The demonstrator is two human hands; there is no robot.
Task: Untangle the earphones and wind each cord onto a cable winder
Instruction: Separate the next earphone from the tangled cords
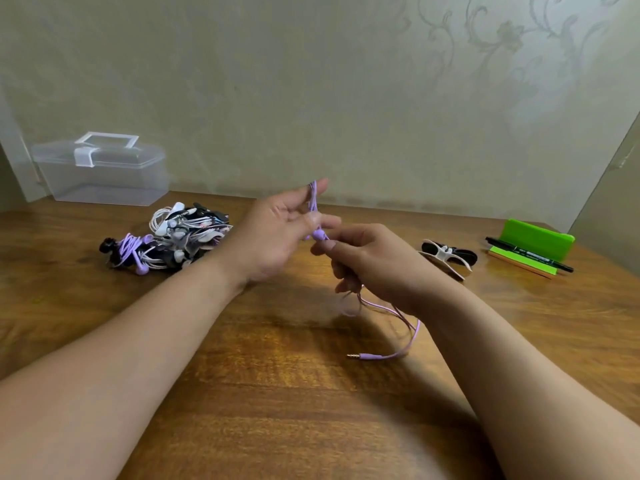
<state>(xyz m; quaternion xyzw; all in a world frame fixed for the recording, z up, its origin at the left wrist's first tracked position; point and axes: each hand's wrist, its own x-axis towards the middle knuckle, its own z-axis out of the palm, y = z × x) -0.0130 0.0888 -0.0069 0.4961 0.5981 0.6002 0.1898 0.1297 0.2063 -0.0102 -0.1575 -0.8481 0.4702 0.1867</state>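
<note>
A purple earphone cord (398,315) runs between both hands above the middle of the wooden table (277,393). My left hand (277,237) pinches its upper strands between thumb and forefinger. My right hand (370,261) grips the cord just below a purple earbud (320,234). The loose end hangs under my right hand, and its plug (363,356) lies on the table. A pile of earphones wound on winders (169,237), purple, white and black, lies at the left. A black cord on a white winder (448,256) lies at the right.
A clear plastic box with a lid (104,171) stands at the back left against the wall. At the far right a green stand (535,242) holds a black marker (530,259). The table's back edge meets a patterned wall.
</note>
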